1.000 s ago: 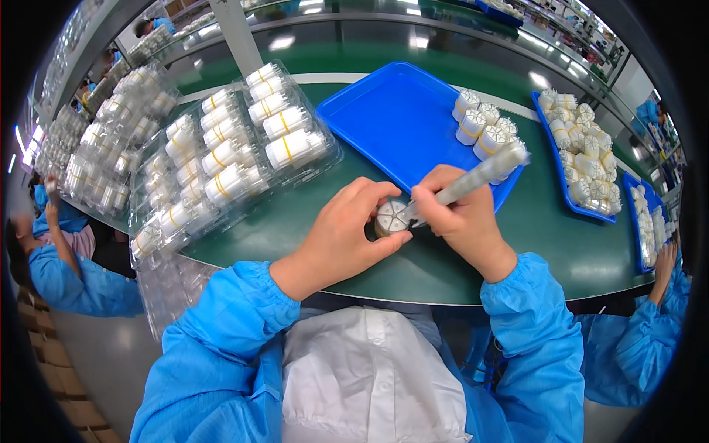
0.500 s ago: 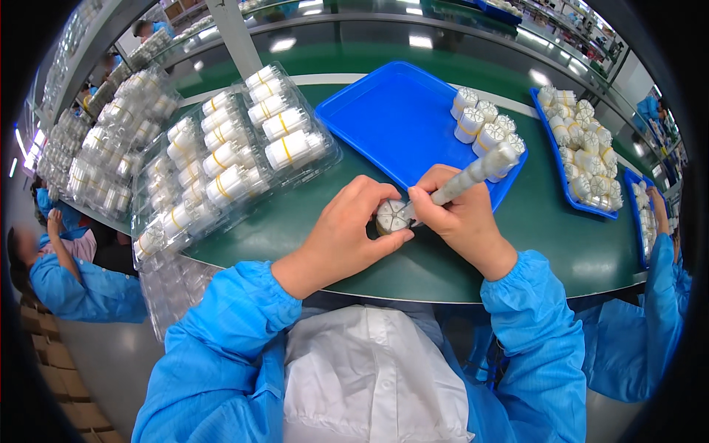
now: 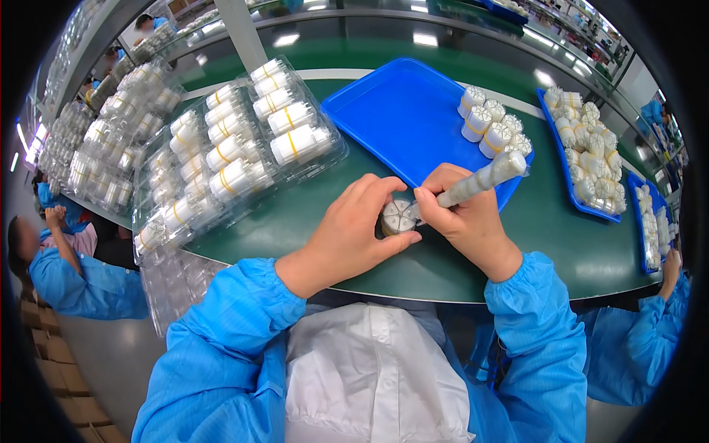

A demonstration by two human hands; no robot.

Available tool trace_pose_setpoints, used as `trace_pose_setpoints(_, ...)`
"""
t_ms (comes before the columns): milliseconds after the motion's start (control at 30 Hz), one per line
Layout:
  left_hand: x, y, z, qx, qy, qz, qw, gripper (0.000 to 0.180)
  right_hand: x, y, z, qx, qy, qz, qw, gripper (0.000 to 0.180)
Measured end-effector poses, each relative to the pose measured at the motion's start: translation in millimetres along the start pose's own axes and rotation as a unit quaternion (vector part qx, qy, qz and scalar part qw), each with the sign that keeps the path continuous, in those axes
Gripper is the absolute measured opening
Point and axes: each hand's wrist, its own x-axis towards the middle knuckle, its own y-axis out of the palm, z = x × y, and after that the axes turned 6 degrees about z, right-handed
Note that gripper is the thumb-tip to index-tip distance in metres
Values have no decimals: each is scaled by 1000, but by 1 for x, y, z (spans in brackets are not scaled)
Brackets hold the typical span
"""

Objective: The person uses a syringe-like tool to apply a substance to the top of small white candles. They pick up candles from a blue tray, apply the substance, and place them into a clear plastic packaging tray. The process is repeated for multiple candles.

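My left hand (image 3: 346,235) curves its thumb and fingers around a short round white piece (image 3: 399,215) standing on the green table (image 3: 295,255). Its top face is split into wedges by dark lines radiating from the middle. In my right hand (image 3: 473,229) is a thick whitish hand tool (image 3: 484,181), gripped like a pen and apparently wrapped in tape. The tool's lower end points at the right edge of the round piece; its tip is too small to make out. Beyond my hands lies a blue tray (image 3: 384,111), with several similar round pieces (image 3: 496,136) at its right end.
Clear plastic trays (image 3: 325,151) at left hold rows of white cylinders (image 3: 229,181) with yellow bands. Another blue tray (image 3: 554,140) at right is piled with white pieces. A metal post (image 3: 244,33) rises behind the table. People in blue sit on both sides.
The tool's lower end has drawn back from the middle of the round piece to its right edge. My left hand stays around the piece. A person's hand at far right has moved down.
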Motion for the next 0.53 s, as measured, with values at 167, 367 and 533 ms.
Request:
trace_pose_setpoints(167,-4,4,1,-79,51,-44,995,62,2,-9,15,51,85,-25,995,11)
trace_pose_setpoints(367,-2,2,3,-99,57,-17,993,64,0,-3,1,4,-9,0,1000,11)
trace_pose_setpoints(533,0,-5,-10,-38,8,-16,999,63,1,0,0,-2,-23,19,1000,11)
